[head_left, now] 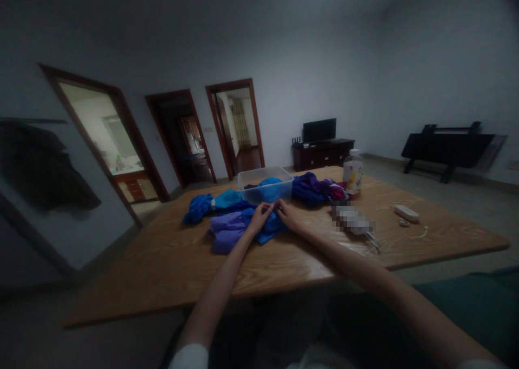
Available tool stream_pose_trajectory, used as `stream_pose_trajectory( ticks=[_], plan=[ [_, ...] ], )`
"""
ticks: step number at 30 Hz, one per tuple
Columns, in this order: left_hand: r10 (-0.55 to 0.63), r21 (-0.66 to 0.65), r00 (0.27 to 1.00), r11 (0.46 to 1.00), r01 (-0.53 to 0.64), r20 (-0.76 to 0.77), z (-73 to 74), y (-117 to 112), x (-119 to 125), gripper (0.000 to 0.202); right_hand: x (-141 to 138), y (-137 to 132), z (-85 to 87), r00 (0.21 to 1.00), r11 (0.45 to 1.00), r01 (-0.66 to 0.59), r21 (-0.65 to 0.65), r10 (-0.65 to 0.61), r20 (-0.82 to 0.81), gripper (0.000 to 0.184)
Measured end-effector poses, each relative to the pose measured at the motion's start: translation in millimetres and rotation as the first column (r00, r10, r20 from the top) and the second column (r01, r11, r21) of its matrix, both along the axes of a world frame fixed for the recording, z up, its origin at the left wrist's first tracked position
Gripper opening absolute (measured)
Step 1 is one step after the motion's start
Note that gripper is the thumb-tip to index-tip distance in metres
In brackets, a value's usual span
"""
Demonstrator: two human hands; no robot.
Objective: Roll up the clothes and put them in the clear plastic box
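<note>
My left hand (260,215) and my right hand (286,213) are close together over a blue cloth (269,234) on the table. The fingers of both hands are bent in a pinch and seem to grip the cloth's far part, though the fingertips are small and dim. Just beyond them is a clear plastic bin (246,182) with blue fabric inside. A folded purple cloth (227,232) lies left of my left hand. Behind it is a bunched bright blue cloth (198,209). Right of the bin sits a heap of dark purple and blue fabric (310,190).
On the wooden table (162,274), a bottle (353,173) stands at the back right. Nearer lie a blurred-out packet (352,220), a white oblong case (406,213) and small pale pieces. A dark green surface (466,309) is at the lower right.
</note>
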State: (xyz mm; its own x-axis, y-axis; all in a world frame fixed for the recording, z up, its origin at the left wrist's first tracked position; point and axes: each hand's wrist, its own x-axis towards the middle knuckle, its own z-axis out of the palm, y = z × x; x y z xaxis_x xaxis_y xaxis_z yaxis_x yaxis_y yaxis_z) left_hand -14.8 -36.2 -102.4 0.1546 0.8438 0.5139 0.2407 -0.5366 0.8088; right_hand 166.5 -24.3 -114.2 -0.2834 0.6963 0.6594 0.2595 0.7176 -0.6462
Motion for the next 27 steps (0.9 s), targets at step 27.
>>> stream_pose_trajectory(
  ticks=[27],
  plan=[
    [0.052, 0.055, 0.998, 0.997, -0.051, -0.025, -7.6, 7.6, -1.5, 0.034, -1.9, 7.1, -6.9, 0.999, 0.999, -0.052, -0.015, 0.052, -0.012, 0.023]
  ],
)
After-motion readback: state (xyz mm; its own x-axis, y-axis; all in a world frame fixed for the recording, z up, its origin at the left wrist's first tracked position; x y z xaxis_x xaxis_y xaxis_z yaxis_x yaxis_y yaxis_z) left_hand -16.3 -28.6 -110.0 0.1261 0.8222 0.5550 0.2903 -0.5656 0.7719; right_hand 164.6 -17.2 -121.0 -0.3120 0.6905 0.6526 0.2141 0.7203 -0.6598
